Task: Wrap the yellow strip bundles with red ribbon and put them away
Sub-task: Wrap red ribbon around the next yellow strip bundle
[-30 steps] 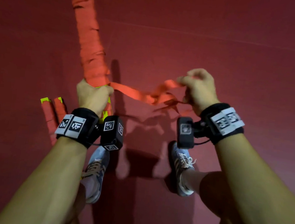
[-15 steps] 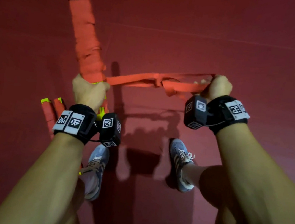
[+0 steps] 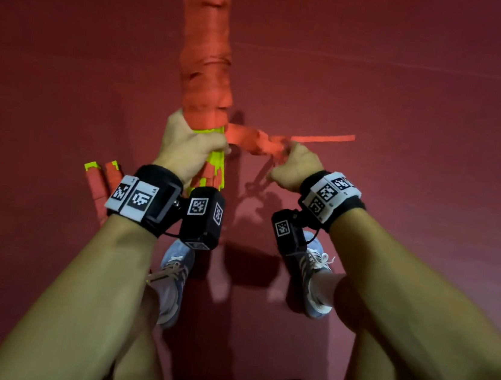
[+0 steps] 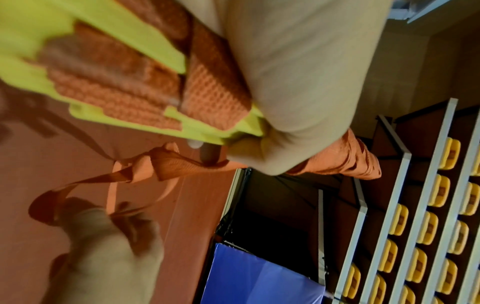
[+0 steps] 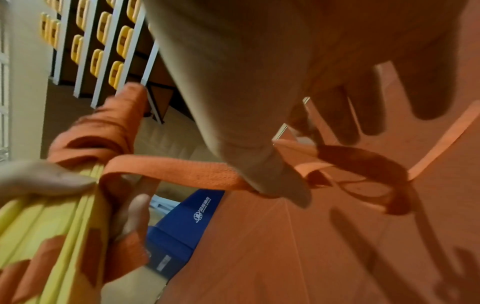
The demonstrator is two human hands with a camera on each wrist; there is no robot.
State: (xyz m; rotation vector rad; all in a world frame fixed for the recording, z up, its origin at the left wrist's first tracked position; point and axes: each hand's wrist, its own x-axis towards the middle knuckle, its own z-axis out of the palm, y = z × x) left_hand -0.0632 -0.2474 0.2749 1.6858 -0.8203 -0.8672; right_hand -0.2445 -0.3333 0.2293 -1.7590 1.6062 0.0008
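Yellow strip bundle (image 3: 215, 166) — long, flat, stiff strips, the upper length bound in woven, ribbed red ribbon (image 3: 249, 139) — is gripped just below the wrapping by the left hand (image 3: 187, 150), fingers curled round it, while the crumpled loose ribbon tail is pinched just beside it by the right hand (image 3: 295, 170).

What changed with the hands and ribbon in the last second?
The right hand, which had pulled the red ribbon taut to its right, came back toward the bundle, ribbon now bunched in its grip. The left hand still grips the bundle just below the wrapped part.
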